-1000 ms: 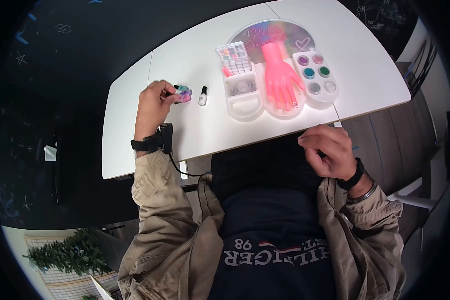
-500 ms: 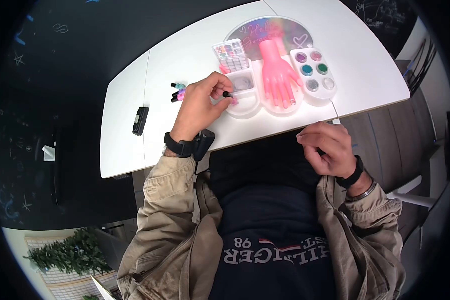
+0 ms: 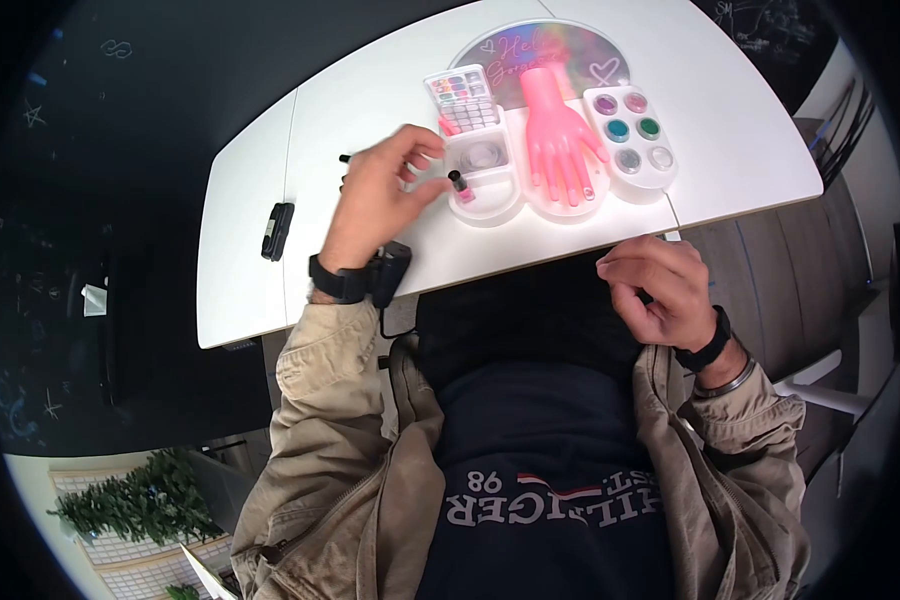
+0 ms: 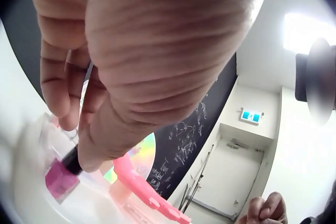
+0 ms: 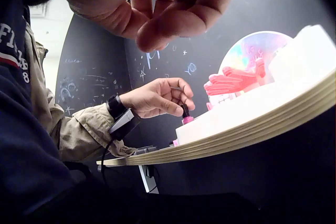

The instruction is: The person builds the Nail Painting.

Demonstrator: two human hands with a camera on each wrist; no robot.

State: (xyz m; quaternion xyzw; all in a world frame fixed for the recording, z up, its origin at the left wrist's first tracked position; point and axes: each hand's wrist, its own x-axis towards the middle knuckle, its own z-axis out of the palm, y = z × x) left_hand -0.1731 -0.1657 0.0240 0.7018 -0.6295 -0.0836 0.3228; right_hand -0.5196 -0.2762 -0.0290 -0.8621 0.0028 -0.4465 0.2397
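Note:
A small pink nail polish bottle (image 3: 467,196) with a black cap (image 3: 457,179) stands slightly tilted in the front compartment of the white tray (image 3: 485,214). My left hand (image 3: 385,190) is right beside it, thumb and fingers spread apart. In the left wrist view the thumb overlaps the black cap (image 4: 72,161), above the pink bottle (image 4: 61,181). My right hand (image 3: 660,290) hovers before the table edge with loosely curled fingers, holding nothing. To the right of the bottle, a pink model hand (image 3: 562,140) lies on the middle of the display.
Several glitter pots (image 3: 618,131) sit in the white holder (image 3: 660,188) on the right. A palette of small nail pieces (image 3: 463,90) leans open at the tray's back. A black case (image 3: 277,232) lies on the left of the table (image 3: 240,280). Other bottles are mostly hidden behind my left hand.
My left hand brought the pink nail polish bottle from the bottle group on the left over to the tray, set it in the front compartment and loosened its fingers. My right hand has stayed put.

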